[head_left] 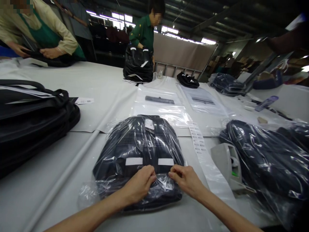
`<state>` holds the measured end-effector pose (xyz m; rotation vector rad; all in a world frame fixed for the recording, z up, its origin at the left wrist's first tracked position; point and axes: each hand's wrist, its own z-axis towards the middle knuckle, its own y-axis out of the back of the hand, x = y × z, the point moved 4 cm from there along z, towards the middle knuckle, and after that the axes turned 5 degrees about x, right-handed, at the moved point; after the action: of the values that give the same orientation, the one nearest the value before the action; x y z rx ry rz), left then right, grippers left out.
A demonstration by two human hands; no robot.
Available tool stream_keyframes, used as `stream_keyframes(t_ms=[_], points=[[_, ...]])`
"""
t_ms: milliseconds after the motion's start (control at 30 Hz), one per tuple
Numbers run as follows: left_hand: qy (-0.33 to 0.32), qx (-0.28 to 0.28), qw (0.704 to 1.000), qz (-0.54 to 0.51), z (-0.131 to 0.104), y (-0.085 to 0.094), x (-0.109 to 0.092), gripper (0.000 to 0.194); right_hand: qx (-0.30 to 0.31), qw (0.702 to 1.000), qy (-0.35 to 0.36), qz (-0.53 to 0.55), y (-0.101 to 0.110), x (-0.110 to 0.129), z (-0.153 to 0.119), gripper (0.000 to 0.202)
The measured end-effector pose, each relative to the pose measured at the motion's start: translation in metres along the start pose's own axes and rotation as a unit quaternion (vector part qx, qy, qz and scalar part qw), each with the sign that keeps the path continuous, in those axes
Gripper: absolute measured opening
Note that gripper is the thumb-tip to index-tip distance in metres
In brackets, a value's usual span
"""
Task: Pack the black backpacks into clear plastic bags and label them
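A black backpack (149,141) lies inside a clear plastic bag on the white table, straight in front of me. Two white strips and a white tag show through the plastic. My left hand (142,182) pinches the clear plastic over the lower middle of the backpack, its fingers pressed together. Over the lower right part, my right hand (184,178) also grips the plastic between thumb and fingers. The two hands are a short distance apart.
Black bags (31,119) are piled at the left, wrapped bags (267,158) at the right. Beside these stand a grey label dispenser (228,164) and a label strip (198,138). Flat plastic bags (159,109) lie beyond. Two people (145,32) (48,35) handle black bags across the table.
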<state>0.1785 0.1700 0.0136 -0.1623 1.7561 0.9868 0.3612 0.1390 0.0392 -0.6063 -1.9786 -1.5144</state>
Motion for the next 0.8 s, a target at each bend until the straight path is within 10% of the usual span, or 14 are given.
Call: stream_keyframes(t_ms=[367,533,800], points=[[-0.069,-0.039,0.994,0.074,-0.005,0.002,-0.008,0.007,-0.039,0.996,-0.041,-0.074,-0.004,-0.005,0.004,0.015],[-0.235,0.096,0.94,0.229,-0.015,-0.002,-0.029,0.037,-0.03,0.998,-0.055,-0.026,-0.003,-0.006,0.007,0.011],[-0.211,0.143,0.936,0.244,-0.013,-0.009,-0.025,0.051,-0.063,0.994,0.027,-0.081,0.001,-0.006,-0.003,0.014]])
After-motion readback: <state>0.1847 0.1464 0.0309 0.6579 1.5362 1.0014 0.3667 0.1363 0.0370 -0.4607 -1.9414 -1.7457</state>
